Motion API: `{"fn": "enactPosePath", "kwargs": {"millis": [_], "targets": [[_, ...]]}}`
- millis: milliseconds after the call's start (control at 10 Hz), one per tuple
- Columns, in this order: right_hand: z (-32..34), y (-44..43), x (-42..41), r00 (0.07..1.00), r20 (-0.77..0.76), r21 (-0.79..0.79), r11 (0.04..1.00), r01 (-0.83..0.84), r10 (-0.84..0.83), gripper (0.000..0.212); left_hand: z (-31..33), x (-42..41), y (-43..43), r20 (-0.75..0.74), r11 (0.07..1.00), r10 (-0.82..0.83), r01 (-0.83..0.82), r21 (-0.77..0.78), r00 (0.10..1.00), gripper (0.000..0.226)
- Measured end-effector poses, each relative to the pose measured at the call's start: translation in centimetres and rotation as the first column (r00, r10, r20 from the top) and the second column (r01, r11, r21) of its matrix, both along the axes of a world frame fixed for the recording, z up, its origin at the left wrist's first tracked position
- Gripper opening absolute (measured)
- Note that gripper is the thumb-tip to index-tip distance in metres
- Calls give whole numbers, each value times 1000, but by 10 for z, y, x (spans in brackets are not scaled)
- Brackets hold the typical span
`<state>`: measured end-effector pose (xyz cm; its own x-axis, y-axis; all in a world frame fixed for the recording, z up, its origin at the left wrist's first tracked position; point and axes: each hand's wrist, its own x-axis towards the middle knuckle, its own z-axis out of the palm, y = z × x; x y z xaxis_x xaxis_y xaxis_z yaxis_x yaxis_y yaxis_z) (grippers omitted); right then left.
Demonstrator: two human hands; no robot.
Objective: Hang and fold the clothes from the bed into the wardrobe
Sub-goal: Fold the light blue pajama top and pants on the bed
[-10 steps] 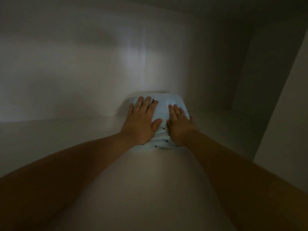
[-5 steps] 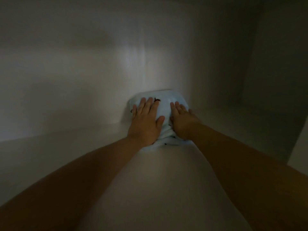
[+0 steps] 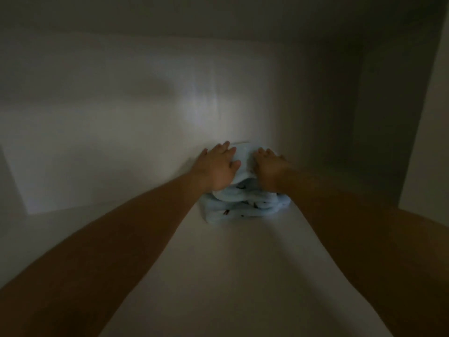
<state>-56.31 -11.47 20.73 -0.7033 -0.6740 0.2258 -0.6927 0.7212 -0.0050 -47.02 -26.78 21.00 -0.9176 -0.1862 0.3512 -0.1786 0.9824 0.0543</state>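
A folded light-blue garment with small dark marks lies in a thick bundle on a white wardrobe shelf, pushed against the back wall. My left hand lies flat on its top left with fingers straight, fingertips near the wall. On the top right of the bundle rests my right hand, fingers extended and pressing down. Both forearms reach in from the lower corners. The garment's top is mostly hidden under my hands.
The inside of the wardrobe is dim. A white back wall rises behind the bundle, a side panel closes the right, and the compartment's ceiling hangs above. Bare shelf stretches left of the garment.
Both hands have slid the garment deeper along the shelf until it meets the back wall. The stacked folds at its front now show below my hands.
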Motion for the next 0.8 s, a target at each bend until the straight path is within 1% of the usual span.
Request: {"fn": "enactPosePath", "kwargs": {"millis": [100, 200, 300, 400, 500, 600, 700, 800], "targets": [[8, 10, 14, 999, -22, -9, 999, -38, 38, 63, 14, 17, 16, -5, 999, -14, 14, -36, 1000, 56], [10, 26, 37, 996, -48, -11, 997, -75, 74, 63, 15, 42, 41, 12, 1000, -28, 28, 1, 1000, 47], [10, 36, 55, 994, -37, -40, 994, -105, 103, 58, 10, 56, 53, 29, 998, -17, 15, 57, 999, 28], [11, 53, 81, 996, -6, -93, 992, -84, 84, 50, 9, 79, 75, 51, 984, 35, -43, 171, 998, 29], [9, 72, 106, 998, -32, -190, 980, -55, 50, 43, 6, 105, 104, 7, 978, 67, -67, 199, 998, 34], [8, 94, 129, 997, 22, -228, 971, -67, 74, 39, 2, 119, 123, -23, 989, 68, -64, 134, 997, 34], [2, 136, 159, 991, 33, -270, 956, -115, 129, 33, -1, 153, 166, 21, 992, 94, -96, 87, 995, 36], [-6, 170, 183, 988, 14, -395, 909, -136, 153, 28, -7, 177, 193, -42, 991, 94, -90, 97, 995, 39]]}}
